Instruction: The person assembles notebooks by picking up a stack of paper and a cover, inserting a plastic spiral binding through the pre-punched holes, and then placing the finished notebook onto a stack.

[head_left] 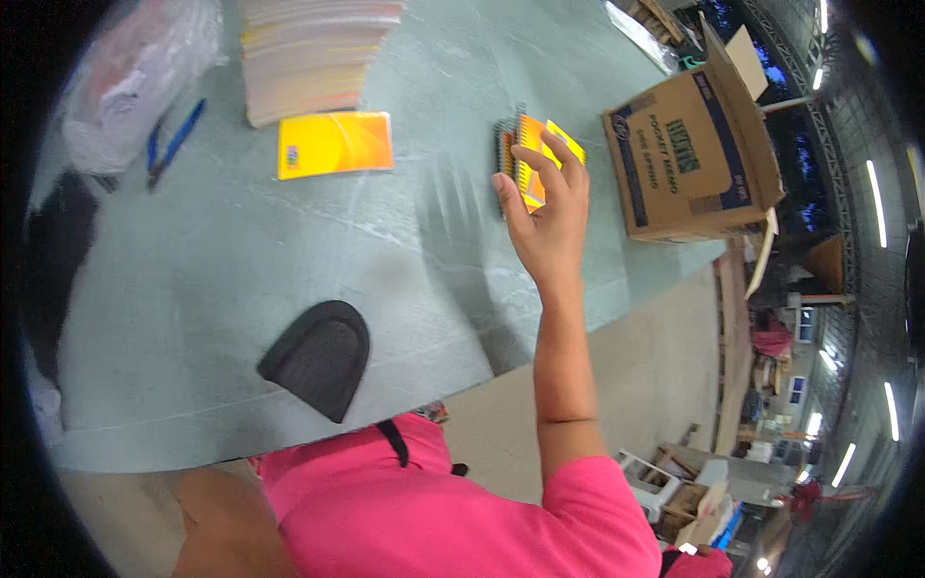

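Note:
My right hand (551,207) reaches over a small stack of spiral-bound pocket notebooks (529,188) with yellow and orange covers. Its fingers are apart and curved, with the thumb beside the dark spiral edge, and they partly hide the stack. Whether the fingertips touch the covers is hard to see. Of my left arm (226,525), only a part shows at the lower left, below the table edge; my left hand is out of sight. Farther left, a single yellow-orange notebook (335,146) lies flat in front of a tall pile of notebooks (313,58).
An open cardboard box (674,159) stands at the right table edge. A black, round-ended pad (323,356) lies near the front of the greenish table (193,356). At the left are a blue-handled tool (175,144) and a clear plastic bag (145,82).

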`<state>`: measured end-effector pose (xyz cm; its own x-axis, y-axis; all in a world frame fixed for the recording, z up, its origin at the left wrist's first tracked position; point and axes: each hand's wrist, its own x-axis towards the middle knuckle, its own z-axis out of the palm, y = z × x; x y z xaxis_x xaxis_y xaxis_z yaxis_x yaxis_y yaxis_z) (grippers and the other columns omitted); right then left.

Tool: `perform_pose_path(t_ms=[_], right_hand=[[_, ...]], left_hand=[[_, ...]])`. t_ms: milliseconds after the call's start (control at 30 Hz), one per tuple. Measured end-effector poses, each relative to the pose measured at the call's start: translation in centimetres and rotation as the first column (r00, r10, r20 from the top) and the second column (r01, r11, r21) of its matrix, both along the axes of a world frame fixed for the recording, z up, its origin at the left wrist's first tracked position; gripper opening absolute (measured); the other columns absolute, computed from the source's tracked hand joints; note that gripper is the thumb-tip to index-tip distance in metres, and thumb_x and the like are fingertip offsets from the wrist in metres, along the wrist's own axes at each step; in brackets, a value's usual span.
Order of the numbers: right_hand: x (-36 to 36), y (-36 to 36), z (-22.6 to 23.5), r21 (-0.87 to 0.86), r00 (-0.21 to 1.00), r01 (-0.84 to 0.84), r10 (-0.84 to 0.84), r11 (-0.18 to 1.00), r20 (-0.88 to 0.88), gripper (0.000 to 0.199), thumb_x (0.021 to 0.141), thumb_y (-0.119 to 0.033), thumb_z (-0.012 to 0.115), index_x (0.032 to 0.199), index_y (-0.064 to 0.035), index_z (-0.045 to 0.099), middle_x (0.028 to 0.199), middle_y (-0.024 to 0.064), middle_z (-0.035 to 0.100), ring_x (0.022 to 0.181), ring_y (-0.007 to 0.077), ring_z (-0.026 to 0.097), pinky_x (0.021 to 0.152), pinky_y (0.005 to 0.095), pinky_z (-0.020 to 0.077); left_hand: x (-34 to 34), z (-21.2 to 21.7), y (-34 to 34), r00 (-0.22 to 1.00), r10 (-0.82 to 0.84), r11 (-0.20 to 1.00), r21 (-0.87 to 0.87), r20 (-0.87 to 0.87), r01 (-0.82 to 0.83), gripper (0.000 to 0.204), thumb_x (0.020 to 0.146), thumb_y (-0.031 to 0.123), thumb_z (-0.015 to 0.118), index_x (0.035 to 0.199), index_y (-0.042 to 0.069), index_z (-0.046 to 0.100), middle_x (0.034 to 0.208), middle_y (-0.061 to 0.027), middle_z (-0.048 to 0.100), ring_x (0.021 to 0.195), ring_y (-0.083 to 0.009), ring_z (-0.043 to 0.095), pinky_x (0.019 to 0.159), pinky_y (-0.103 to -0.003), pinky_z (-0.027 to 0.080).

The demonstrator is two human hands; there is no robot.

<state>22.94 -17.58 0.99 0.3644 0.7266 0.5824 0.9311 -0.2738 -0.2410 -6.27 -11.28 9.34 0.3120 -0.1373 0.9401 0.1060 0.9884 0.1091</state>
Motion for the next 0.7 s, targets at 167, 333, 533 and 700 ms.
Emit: perform_pose_path(t_ms=[167,333,533,700], right_hand=[[-0.8,7.7,-3.5,-0.106,0.908,-0.305,0.256,0.946,-0.331,0.023,0.080,-0.008,0.063,0.103,-0.0026,0.062,0.108,0.0160,0.061,0.100,0.0338,0.057,0.086,0.0386,0.0447],[-0.8,14.7,-5.7,-0.418,0.875,-0.341,0.122,0.842,-0.468,0.052,0.072,-0.021,0.074,0.118,-0.0047,0.054,0.109,0.0159,0.061,0.100,0.0347,0.058,0.087,0.0390,0.0455],[-1.4,15.1,-4.1,-0.728,0.949,-0.206,-0.048,0.654,-0.312,0.079,0.054,-0.042,0.085,0.117,-0.0040,0.053,0.112,0.0189,0.059,0.102,0.0332,0.058,0.083,0.0392,0.0468],[-2.5,14.1,-4.5,-0.671,0.920,-0.238,-0.060,0.703,-0.388,0.073,0.050,-0.040,0.087,0.104,-0.0006,0.057,0.111,0.0219,0.058,0.101,0.0340,0.058,0.081,0.0397,0.0476]], left_hand=[[-1.6,-4.4,0.7,0.890,0.448,0.756,0.566,-0.081,-0.329,0.023,0.086,0.011,0.057,0.105,-0.002,0.059,0.070,-0.0105,0.058,0.059,-0.0230,0.058,0.054,-0.034,0.046],[-0.2,-6.2,1.9,0.246,0.835,-0.455,0.869,0.492,-0.194,0.020,0.084,0.013,0.058,0.103,0.005,0.058,0.083,-0.0115,0.060,0.075,-0.0263,0.060,0.068,-0.035,0.048],[0.1,-10.2,5.8,0.005,0.830,-0.557,0.830,0.558,0.033,0.026,0.082,0.014,0.062,0.105,0.005,0.058,0.092,-0.0113,0.058,0.085,-0.0244,0.059,0.073,-0.034,0.048],[4.7,-13.2,8.6,-0.306,0.585,-0.735,0.650,0.751,0.192,0.045,0.077,0.018,0.069,0.115,0.004,0.052,0.107,-0.0142,0.054,0.101,-0.0286,0.053,0.084,-0.039,0.044]])
